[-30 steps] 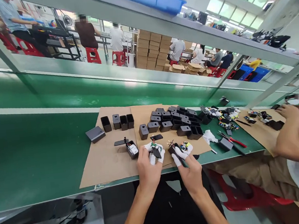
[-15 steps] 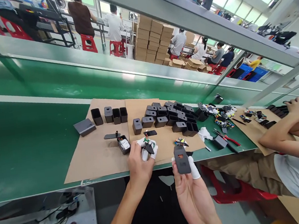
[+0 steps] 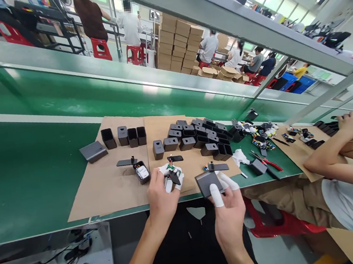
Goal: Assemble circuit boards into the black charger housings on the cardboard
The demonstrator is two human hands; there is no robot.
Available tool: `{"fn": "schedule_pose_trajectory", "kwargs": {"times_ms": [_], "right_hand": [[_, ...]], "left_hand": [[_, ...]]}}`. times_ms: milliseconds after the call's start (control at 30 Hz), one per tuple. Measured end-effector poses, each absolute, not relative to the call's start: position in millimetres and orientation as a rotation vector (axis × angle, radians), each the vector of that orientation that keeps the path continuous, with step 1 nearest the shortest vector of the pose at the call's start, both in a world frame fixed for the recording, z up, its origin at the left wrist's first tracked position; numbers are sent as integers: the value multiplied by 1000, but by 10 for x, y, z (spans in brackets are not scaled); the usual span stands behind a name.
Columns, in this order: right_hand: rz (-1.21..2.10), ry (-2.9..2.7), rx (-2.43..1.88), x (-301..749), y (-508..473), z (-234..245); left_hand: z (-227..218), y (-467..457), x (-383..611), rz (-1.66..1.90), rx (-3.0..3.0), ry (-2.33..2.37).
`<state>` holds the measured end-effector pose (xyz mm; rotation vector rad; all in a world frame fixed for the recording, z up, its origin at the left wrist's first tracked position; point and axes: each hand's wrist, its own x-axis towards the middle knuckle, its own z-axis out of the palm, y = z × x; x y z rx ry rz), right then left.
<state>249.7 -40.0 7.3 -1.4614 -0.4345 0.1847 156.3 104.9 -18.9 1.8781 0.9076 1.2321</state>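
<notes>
My left hand (image 3: 161, 192), white covers on its fingertips, is closed around a small electronic assembly (image 3: 172, 177) with a green circuit board, white parts and a dark flap. In my right hand (image 3: 229, 202), also with covered fingertips, is a dark grey box-shaped housing (image 3: 207, 183), thumb across its face. A dark flat piece (image 3: 219, 167) shows just behind that housing; whether they are joined I cannot tell. Left of my left hand, an open housing (image 3: 142, 172) with white parts inside lies on the cardboard sheet (image 3: 107, 194). A flat black piece (image 3: 175, 158) lies beyond my left hand.
Several black housings (image 3: 188, 143) stand grouped on the cardboard, with a few more (image 3: 122, 136) at left. Red-handled pliers (image 3: 273, 164), a white cloth (image 3: 240, 157) and loose electronic parts (image 3: 263, 135) lie right. A co-worker's arm (image 3: 329, 149) rests at the right edge.
My right hand has turned over with the housing, from palm up to thumb on top, so another face of it shows. My left hand keeps its hold on the assembly. The view has shifted slightly.
</notes>
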Motion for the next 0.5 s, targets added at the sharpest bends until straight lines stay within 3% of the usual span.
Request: {"fn": "schedule_pose_trajectory", "kwargs": {"times_ms": [100,233,500], "right_hand": [[-197,-784,-1680,2712,-328,-167],[-359,-999,-1715,2830,-316,-362],[-476,-1009,-1636,2848,-369,66]], "left_hand": [[-192,1047,1565,1230,1884,921],[-172,1048,1566,1234,1896,926],[-155,1046,1540,1216,1924,943]]}}
